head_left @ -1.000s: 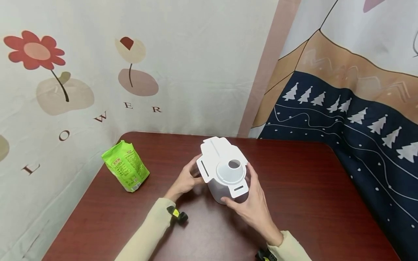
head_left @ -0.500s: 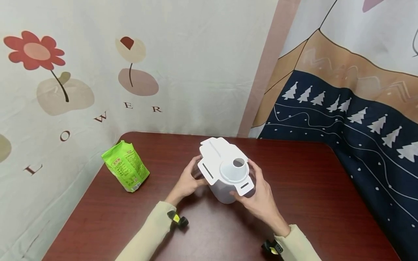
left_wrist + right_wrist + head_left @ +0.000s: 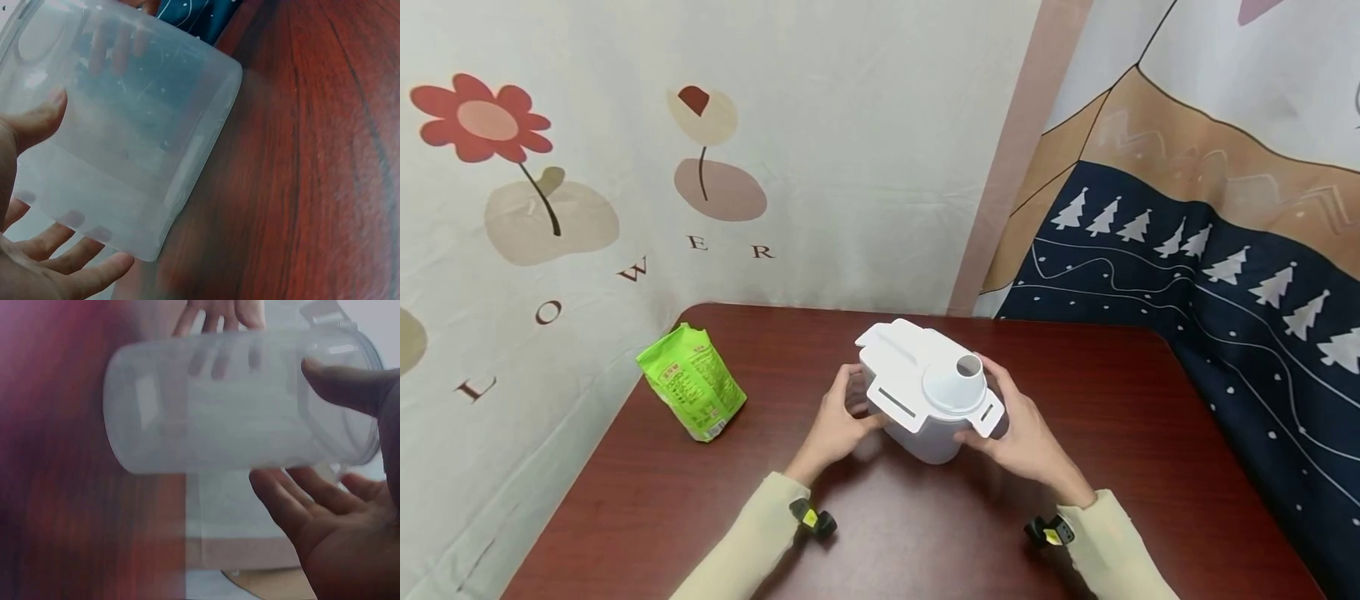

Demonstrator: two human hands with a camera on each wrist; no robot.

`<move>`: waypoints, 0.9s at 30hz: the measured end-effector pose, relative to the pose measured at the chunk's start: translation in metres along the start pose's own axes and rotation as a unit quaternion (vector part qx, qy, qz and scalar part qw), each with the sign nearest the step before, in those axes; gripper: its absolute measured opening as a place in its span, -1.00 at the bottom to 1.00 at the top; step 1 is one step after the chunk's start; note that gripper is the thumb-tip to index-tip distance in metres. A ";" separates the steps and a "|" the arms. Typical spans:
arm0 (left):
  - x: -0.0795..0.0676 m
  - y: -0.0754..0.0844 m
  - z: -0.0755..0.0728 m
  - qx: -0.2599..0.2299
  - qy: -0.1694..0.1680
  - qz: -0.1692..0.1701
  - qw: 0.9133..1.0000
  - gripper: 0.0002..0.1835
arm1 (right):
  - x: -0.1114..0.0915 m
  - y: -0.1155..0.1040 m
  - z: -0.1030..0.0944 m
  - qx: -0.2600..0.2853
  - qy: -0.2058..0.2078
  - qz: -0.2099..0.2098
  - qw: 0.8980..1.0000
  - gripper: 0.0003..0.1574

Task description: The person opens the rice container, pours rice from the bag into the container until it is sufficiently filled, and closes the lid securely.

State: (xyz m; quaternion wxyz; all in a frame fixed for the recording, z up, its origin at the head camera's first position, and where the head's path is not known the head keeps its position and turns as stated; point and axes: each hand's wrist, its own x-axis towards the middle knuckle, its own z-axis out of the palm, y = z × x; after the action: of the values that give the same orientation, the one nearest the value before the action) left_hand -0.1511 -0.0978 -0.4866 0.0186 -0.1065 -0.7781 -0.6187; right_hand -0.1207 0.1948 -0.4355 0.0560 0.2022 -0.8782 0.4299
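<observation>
Between both hands is a translucent plastic storage container (image 3: 928, 439) with a white lid (image 3: 891, 354). The lid has slotted side flaps and a round raised cap (image 3: 951, 387) with a dark hole on top. My left hand (image 3: 837, 427) grips the container's left end, its thumb on the near wall and fingers around the far side. At the opposite end my right hand (image 3: 1030, 437) holds it, thumb on the near side and fingers behind. Both wrist views show the clear container body (image 3: 134, 125) with nothing seen inside. Its base is close over the table.
A bright green printed bag (image 3: 694, 383) stands at the left of the dark red wooden table (image 3: 1120, 433). Behind the table's back edge hangs a patterned cloth (image 3: 850, 167) with flowers, letters and trees.
The container has turned, its capped end swinging to the right. My right hand has moved right with it, while my left hand has shifted only slightly. The green bag stays in place.
</observation>
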 end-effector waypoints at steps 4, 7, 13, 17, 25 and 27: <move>-0.003 0.003 0.003 0.015 0.015 0.008 1.000 -0.20 | 0.006 0.007 -0.008 0.013 -0.026 -0.001 1.000 0.38; -0.005 0.006 0.004 0.033 0.028 0.013 0.999 -0.23 | 0.010 0.011 -0.013 0.027 -0.043 -0.005 0.999 0.38; -0.009 0.010 0.008 0.044 0.038 0.024 0.998 -0.33 | 0.018 0.018 -0.020 0.032 -0.067 -0.011 0.997 0.36; -0.013 0.012 0.008 0.053 0.042 0.024 0.997 -0.40 | 0.024 0.025 -0.026 0.054 -0.088 -0.015 0.995 0.36; -0.023 0.014 0.011 0.078 0.057 0.044 0.994 -0.52 | 0.045 0.042 -0.040 0.137 -0.160 -0.036 0.977 0.40; -0.025 0.016 0.013 0.080 0.060 0.050 0.994 -0.51 | 0.050 0.045 -0.042 0.134 -0.175 -0.035 0.975 0.41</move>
State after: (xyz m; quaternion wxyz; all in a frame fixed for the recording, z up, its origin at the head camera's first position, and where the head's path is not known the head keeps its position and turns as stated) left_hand -0.1220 -0.0854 -0.4787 0.1047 -0.1066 -0.8164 -0.5578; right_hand -0.1875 0.2374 -0.4289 -0.1108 0.3103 -0.8014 0.4992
